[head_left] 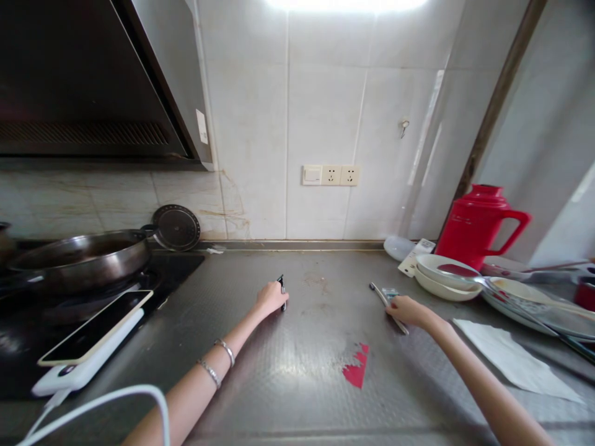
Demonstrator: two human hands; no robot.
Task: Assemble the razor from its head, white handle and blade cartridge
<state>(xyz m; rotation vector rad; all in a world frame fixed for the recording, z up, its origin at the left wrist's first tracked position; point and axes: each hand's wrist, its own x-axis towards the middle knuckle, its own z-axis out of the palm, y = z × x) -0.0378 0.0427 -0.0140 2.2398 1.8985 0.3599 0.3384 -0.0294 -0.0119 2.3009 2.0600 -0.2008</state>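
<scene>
On the steel countertop [302, 396], my left hand [271, 298] is closed around a slim black object [281, 284], partly hidden by the fingers; its kind is not clear. My right hand [408, 310] is closed at a thin, pale grey stick-like object [380, 293] with a dark tip, lying slantwise on the counter. A small clear-and-bluish piece [390, 291] shows just beyond the right fingers. Between the hands and closer to me, a torn red patch [357, 370] lies flat on the steel.
At left, a phone [100, 328] rests above a white power bank [93, 359] with a cable [116, 391]; a steel pan [83, 260] sits on the stove. At right stand a red thermos jug [474, 226], stacked bowls [446, 286] and plates, near a white paper sheet [515, 359].
</scene>
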